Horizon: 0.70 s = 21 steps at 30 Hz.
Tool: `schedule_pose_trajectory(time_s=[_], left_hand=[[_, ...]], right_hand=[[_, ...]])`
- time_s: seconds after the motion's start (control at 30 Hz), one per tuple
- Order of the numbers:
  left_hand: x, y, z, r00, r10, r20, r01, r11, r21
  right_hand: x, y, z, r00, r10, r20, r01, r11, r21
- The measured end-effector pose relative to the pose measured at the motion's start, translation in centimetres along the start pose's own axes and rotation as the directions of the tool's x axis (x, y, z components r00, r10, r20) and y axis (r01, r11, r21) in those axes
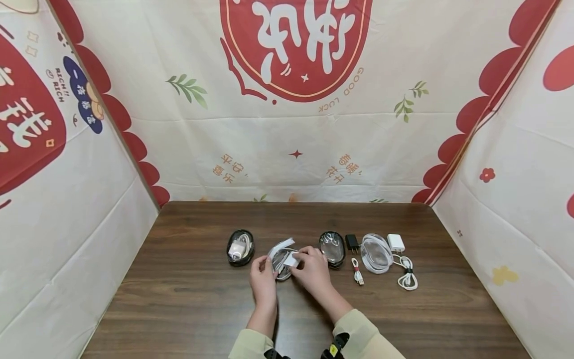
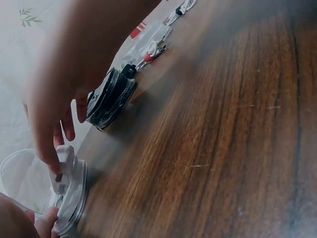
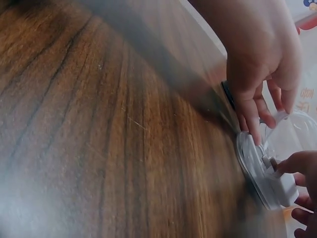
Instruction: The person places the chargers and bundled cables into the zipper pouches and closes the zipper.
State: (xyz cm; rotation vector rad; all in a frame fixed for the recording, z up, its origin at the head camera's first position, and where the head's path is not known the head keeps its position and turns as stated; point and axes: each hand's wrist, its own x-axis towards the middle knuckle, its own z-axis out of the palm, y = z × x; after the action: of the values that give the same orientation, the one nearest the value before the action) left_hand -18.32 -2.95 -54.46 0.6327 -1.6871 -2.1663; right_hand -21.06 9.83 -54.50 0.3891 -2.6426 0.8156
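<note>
A clear oval case [image 1: 279, 273] lies between my hands with its transparent lid [image 2: 22, 176] raised. My left hand [image 1: 263, 281] grips the case's left side, its fingers at the rim in the right wrist view. My right hand [image 1: 314, 269] pinches a white charger plug [image 2: 63, 171] over the case's right part. In the right wrist view, a metal-tipped cable end [image 3: 270, 162] shows beside the plug, close to the right fingers. Part of the case's inside is hidden by the fingers.
Left stands a black-rimmed case [image 1: 240, 248] with a white charger and cable inside. Right of my hands are another black-rimmed case [image 1: 332, 248], a black plug [image 1: 352, 243], a red-tied white cable [image 1: 357, 271], a clear case [image 1: 376, 253], a white plug [image 1: 396, 243] and a black-tied cable [image 1: 407, 275].
</note>
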Motion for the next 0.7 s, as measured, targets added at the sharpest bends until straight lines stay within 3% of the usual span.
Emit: schedule_pose_trajectory(time_s=[0.23, 0.7], left_hand=[[-0.3, 0.1, 0.1, 1.0, 0.01, 0.014, -0.009, 1.0, -0.004], [0.2, 0.1, 0.0, 1.0, -0.013, 0.026, 0.013, 1.0, 0.024]], right_hand=[[0.3, -0.7, 0.5, 0.997, 0.026, 0.066, -0.022, 0.998, -0.062], [0.1, -0.5, 1.4, 0.999, 0.013, 0.04, -0.009, 0.996, -0.092]])
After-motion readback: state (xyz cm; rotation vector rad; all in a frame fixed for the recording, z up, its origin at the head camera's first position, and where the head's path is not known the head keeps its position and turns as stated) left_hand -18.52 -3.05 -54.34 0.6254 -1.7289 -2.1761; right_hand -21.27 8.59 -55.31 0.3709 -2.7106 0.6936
